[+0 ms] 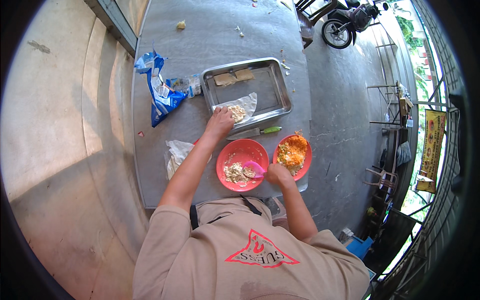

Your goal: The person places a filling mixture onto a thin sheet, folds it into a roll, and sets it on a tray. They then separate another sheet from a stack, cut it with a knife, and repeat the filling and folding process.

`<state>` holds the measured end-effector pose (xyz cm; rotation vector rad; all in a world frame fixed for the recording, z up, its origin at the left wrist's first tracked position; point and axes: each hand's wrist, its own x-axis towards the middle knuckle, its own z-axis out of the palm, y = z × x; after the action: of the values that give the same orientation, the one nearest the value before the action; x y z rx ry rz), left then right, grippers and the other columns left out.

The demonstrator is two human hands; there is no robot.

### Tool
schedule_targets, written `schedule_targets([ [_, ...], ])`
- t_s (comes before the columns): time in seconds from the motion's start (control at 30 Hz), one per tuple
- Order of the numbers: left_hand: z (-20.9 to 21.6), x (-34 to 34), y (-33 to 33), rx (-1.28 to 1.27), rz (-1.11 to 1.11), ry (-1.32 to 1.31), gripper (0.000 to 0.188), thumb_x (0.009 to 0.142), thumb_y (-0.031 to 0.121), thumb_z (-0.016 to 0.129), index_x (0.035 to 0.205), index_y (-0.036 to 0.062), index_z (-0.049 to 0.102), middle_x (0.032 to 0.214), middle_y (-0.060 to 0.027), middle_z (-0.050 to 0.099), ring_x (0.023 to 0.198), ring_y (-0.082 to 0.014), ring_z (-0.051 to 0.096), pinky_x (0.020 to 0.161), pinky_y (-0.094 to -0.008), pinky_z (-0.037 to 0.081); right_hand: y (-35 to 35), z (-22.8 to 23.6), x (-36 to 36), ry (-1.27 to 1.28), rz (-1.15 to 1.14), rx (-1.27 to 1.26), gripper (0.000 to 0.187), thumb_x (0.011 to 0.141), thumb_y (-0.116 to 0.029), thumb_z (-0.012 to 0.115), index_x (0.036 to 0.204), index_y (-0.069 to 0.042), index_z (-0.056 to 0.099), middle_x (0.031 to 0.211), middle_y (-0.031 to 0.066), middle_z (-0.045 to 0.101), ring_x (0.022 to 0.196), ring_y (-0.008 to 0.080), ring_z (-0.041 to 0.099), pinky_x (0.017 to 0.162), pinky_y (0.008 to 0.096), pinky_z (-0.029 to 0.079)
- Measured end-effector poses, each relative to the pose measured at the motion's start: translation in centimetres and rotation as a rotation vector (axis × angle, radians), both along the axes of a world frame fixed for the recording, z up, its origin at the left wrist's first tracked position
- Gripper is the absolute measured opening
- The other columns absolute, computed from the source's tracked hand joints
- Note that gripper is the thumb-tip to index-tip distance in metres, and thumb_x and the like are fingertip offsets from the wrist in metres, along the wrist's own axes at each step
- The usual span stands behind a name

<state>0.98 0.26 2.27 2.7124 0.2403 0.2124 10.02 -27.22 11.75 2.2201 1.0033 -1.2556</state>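
A thin pale wrapper sheet (pixel 250 101) with a heap of pale, crumbly filling (pixel 237 114) lies over the near left corner of a metal tray (pixel 288 102). My left hand (pixel 220 123) is closed at the near left edge of this sheet, its fingertips partly hidden. In my right hand (pixel 278 174) is a pink spoon (pixel 254 169), its bowl down in the pale filling of a red bowl (pixel 222 156). Two folded, filled wrappers (pixel 234 77) rest side by side at the tray's far end.
A knife with a green handle (pixel 272 130) lies between tray and bowl. To the right stands a red plate (pixel 309 159) of shredded orange and pale vegetables (pixel 291 151). More wrapper sheets (pixel 176 156) sit by my left forearm. A blue plastic bag (pixel 161 95) lies left of the tray.
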Motion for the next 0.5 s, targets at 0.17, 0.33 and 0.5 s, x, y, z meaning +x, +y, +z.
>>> schedule_targets([
  [0.17, -0.8, 0.3, 0.3, -0.033, 0.001, -0.040, 0.012, 0.079, 0.016, 0.062, 0.071, 0.0097, 0.069, 0.089, -0.0060, 0.064, 0.099, -0.0238, 0.057, 0.089, -0.0401, 0.042, 2.0, 1.5, 0.1, -0.043, -0.032, 0.046, 0.035, 0.089, -0.031, 0.058, 0.089, 0.001, 0.073, 0.095, 0.0275, 0.068, 0.094, 0.0407, 0.068, 0.084, 0.0498, 0.054],
  [0.33, -1.1, 0.3, 0.6, -0.072, -0.012, -0.083, 0.011, 0.079, 0.016, 0.062, 0.071, 0.0097, 0.066, 0.089, -0.0062, 0.063, 0.097, -0.0246, 0.057, 0.087, -0.0402, 0.043, 6.0, 4.0, 1.6, -0.040, -0.041, 0.136, 0.035, 0.090, -0.031, 0.059, 0.093, 0.002, 0.071, 0.097, 0.0287, 0.067, 0.094, 0.0425, 0.066, 0.084, 0.0516, 0.052],
  [0.5, -0.8, 0.3, 0.7, -0.086, -0.013, -0.051, 0.010, 0.080, 0.016, 0.063, 0.073, 0.0099, 0.067, 0.090, -0.0060, 0.063, 0.098, -0.0251, 0.057, 0.087, -0.0406, 0.043, 9.8, 3.9, 3.4, -0.145, -0.123, 0.486, 0.033, 0.088, -0.028, 0.063, 0.105, -0.001, 0.068, 0.093, 0.0247, 0.068, 0.090, 0.0420, 0.065, 0.081, 0.0500, 0.051],
])
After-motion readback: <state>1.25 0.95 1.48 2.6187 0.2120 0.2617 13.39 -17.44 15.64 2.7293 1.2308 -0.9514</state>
